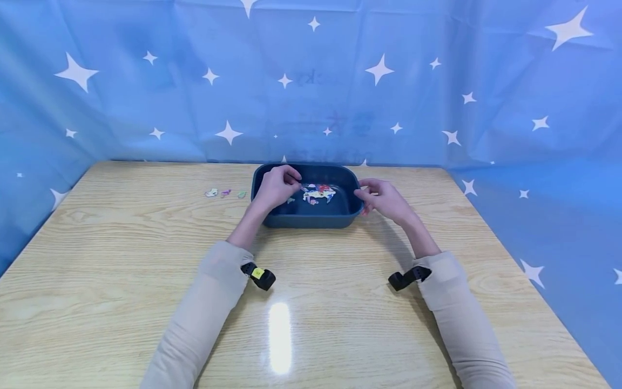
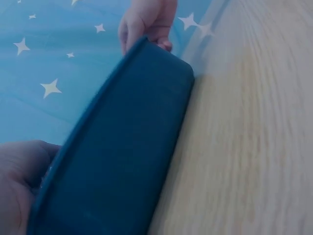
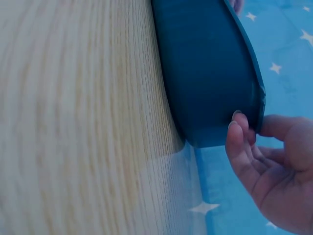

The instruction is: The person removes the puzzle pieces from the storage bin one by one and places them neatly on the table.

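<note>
A dark blue plastic tub [image 1: 311, 221] stands at the far side of the table, with several small colourful cut-out pieces [image 1: 318, 193] on its floor. Over its left part reaches my left hand [image 1: 278, 188], fingers bent, fingertips right by the pieces; I cannot tell whether a piece is pinched between them. In the left wrist view the tub's wall partly hides this hand [image 2: 19, 181]. My right hand [image 3: 274, 171] grips the tub's right rim, thumb at the rim and fingers against the outer wall.
Left of the tub, a whitish piece [image 1: 211, 192], a purple piece [image 1: 225, 192] and a green piece [image 1: 242, 194] lie in a row on the wooden table [image 1: 146, 259]. Behind the table hangs a blue curtain [image 1: 184, 102] with white stars.
</note>
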Tool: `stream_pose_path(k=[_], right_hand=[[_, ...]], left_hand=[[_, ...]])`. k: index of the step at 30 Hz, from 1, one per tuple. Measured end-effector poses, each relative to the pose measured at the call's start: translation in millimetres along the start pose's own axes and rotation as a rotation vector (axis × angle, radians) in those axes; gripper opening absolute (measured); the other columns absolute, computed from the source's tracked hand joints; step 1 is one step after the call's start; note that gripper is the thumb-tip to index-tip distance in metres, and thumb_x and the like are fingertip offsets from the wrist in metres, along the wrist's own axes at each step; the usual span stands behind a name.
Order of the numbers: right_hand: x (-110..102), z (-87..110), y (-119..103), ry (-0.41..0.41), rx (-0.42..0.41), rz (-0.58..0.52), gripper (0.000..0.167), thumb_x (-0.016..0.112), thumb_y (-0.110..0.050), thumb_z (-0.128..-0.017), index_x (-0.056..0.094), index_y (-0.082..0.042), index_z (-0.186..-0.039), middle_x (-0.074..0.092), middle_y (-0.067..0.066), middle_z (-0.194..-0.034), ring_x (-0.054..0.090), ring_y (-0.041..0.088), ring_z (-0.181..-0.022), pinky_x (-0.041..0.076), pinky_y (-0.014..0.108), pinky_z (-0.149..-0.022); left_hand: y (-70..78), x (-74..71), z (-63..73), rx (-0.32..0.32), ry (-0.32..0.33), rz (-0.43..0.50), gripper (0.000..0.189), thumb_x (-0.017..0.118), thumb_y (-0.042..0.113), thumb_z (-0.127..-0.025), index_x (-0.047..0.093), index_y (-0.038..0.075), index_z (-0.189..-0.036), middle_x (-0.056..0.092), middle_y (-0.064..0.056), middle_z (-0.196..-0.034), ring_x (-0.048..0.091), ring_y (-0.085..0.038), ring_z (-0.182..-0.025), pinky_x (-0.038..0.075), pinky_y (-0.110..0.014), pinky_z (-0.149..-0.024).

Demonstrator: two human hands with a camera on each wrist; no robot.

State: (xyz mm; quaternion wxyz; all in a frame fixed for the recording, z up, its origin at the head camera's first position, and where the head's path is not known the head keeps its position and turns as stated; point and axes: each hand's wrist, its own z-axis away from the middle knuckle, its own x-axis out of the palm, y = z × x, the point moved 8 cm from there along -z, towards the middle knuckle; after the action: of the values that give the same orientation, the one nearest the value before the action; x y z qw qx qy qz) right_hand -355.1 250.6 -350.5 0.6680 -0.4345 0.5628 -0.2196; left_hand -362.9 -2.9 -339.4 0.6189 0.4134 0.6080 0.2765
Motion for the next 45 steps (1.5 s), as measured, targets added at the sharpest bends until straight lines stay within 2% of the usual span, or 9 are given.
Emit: stream_pose_path(k=[3,8,13,17,22,28,33,37,45], right_hand=[[0,-0.4,-1,0.001,-0.001,0.005,0.048,0.057,-0.023,-0.105,0.048,0.006,-0.142,0.062,0.019,-0.089,0.067,0.044,-0.074,0.059,0.040,-0.074],[1,-0.5,-2,-0.003,-0.001,0.001,0.047,0.057,-0.022,-0.105,0.048,0.006,-0.142,0.061,0.022,-0.092,0.067,0.044,-0.075,0.058,0.047,-0.075],[1,-0.4,-1,-0.005,0.004,-0.004,0.048,0.057,-0.022,-0.105,0.047,0.006,-0.143,0.062,0.023,-0.093,0.067,0.045,-0.075,0.058,0.047,-0.076],[2,-0.4,-2,-0.004,0.003,-0.003,0.048,0.057,-0.022,-0.105,0.047,0.006,-0.142,0.063,0.021,-0.092,0.067,0.044,-0.075,0.059,0.044,-0.076],[2,-0.8,-2,-0.003,-0.001,-0.004,0.048,0.057,-0.021,-0.105,0.047,0.006,-0.143,0.062,0.016,-0.086,0.067,0.044,-0.074,0.058,0.034,-0.074],[1,-0.8,-3,-0.002,-0.002,-0.006,0.047,0.057,-0.021,-0.105,0.047,0.007,-0.143,0.062,0.018,-0.088,0.067,0.045,-0.074,0.059,0.039,-0.073],[1,-0.4,-3,-0.002,0.001,0.003,0.047,0.056,-0.021,-0.106,0.047,0.006,-0.142,0.062,0.021,-0.093,0.067,0.045,-0.075,0.058,0.048,-0.076],[1,-0.6,-2,0.000,0.002,0.007,0.046,0.056,-0.022,-0.106,0.048,0.005,-0.142,0.062,0.022,-0.093,0.067,0.043,-0.074,0.057,0.052,-0.077],[0,0.2,1,-0.005,0.009,0.001,0.048,0.056,-0.023,-0.105,0.047,0.005,-0.143,0.062,0.022,-0.093,0.067,0.045,-0.076,0.058,0.047,-0.076]], left_hand=[[-7.3,0.9,-0.7,-0.037,-0.022,-0.007,0.019,0.065,0.007,-0.097,0.066,0.000,-0.115,0.065,-0.013,-0.103,0.061,-0.026,-0.094,0.051,-0.038,-0.085],[-20.2,2.2,0.0,-0.114,-0.064,0.013,0.025,0.065,0.004,-0.097,0.064,-0.003,-0.121,0.062,-0.015,-0.106,0.058,-0.027,-0.096,0.049,-0.038,-0.083],[-24.8,6.2,1.6,-0.169,-0.121,-0.056,0.030,0.065,0.005,-0.098,0.061,-0.003,-0.126,0.061,-0.017,-0.115,0.056,-0.028,-0.098,0.049,-0.040,-0.087],[-25.1,8.3,1.8,-0.195,-0.149,-0.140,0.027,0.066,0.007,-0.097,0.063,-0.002,-0.122,0.062,-0.017,-0.119,0.056,-0.029,-0.101,0.049,-0.041,-0.092],[-24.3,10.2,0.0,-0.189,-0.166,-0.247,0.017,0.065,0.006,-0.097,0.067,0.001,-0.114,0.063,-0.015,-0.117,0.057,-0.028,-0.101,0.049,-0.041,-0.092],[-23.2,13.3,-0.7,-0.178,-0.184,-0.305,0.011,0.061,0.003,-0.097,0.070,0.002,-0.104,0.063,-0.014,-0.114,0.057,-0.027,-0.098,0.051,-0.038,-0.085],[-22.1,14.6,-0.7,-0.173,-0.193,-0.306,0.006,0.064,0.005,-0.097,0.070,0.003,-0.100,0.064,-0.012,-0.111,0.058,-0.026,-0.096,0.051,-0.038,-0.083],[-18.6,14.5,-0.5,-0.144,-0.183,-0.294,0.005,0.067,0.006,-0.097,0.070,0.003,-0.096,0.064,-0.012,-0.107,0.058,-0.026,-0.094,0.051,-0.038,-0.082],[-11.0,9.4,-1.0,-0.041,-0.076,-0.223,0.004,0.068,0.007,-0.096,0.069,0.004,-0.093,0.067,-0.010,-0.094,0.061,-0.024,-0.083,0.051,-0.036,-0.077]])
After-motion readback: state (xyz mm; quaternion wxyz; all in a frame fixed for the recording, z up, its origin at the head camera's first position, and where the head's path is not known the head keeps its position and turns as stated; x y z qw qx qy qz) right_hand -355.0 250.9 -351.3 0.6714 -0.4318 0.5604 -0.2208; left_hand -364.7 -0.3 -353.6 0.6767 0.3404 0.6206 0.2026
